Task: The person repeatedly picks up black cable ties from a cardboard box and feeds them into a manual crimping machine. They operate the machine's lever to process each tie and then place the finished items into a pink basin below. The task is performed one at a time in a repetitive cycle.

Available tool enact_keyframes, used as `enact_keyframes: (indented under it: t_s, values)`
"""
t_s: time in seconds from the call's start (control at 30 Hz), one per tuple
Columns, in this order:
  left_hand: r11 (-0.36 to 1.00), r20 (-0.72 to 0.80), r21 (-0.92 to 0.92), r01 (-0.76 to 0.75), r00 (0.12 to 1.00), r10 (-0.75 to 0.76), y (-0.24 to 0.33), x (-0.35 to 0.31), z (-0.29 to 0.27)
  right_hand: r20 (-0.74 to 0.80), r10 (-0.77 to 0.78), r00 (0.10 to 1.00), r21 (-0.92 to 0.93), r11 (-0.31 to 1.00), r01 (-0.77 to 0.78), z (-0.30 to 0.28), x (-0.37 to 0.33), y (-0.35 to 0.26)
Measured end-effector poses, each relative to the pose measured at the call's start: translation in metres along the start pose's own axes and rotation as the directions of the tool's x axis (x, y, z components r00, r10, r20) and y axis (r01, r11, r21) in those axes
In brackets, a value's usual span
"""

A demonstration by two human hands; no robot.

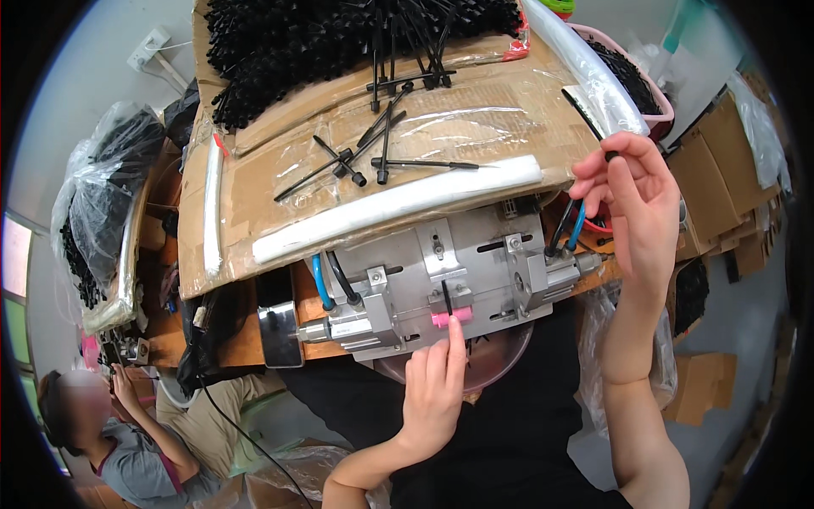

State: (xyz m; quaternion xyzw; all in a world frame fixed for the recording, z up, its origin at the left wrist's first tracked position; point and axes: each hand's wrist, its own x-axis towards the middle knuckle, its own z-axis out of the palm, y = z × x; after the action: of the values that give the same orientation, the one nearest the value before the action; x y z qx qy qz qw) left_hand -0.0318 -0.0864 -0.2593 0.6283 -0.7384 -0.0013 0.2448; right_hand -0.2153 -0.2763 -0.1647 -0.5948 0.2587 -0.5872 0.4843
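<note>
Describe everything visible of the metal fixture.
The metal fixture is a silver-grey slotted plate with bolted blocks at both sides, near blue hoses and black hoses. Cardboard overhangs its far part. At its near middle sits a pink piece, a black rod reaching over it; one finger of the left hand seemingly touches that piece.

the left forearm slants in from the lower edge, and the left hand shows its back, index finger stretched forward while the others curl under. the right forearm stands nearly upright, lifting the right hand higher, thumb and forefinger pinched together at the tips, remaining fingers loosely bent.
</note>
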Motion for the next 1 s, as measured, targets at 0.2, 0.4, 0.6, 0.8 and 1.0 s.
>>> enact_keyframes:
  t_s: [0.2, 0.4, 0.6, 0.8, 1.0]
  values:
    - [0.998, 0.077, 0.060, 0.029, 0.996, -0.033, 0.004, 0.002, 0.011, -0.039, -0.031, 0.999, 0.010, 0.999, 0.032, 0.004, -0.024, -0.010]
    - [1.000, 0.091, 0.004, 0.023, 0.996, -0.023, 0.000, 0.006, 0.009, -0.027, -0.060, 0.998, -0.109, 0.992, 0.056, 0.017, -0.055, -0.012]
    - [0.995, 0.094, -0.094, 0.014, 0.996, -0.005, -0.017, 0.029, -0.030, 0.262, -0.043, 0.964, -0.544, 0.819, 0.184, 0.033, -0.127, 0.022]
    - [0.976, -0.369, 0.078, 0.205, 0.915, -0.163, -0.093, 0.166, -0.067, 0.454, -0.021, 0.891, -0.588, 0.744, 0.317, 0.051, -0.164, 0.058]
    - [0.967, -0.216, 0.001, 0.255, 0.944, -0.249, -0.120, 0.190, -0.065, 0.504, 0.031, 0.863, -0.585, 0.747, 0.315, 0.060, -0.161, 0.073]
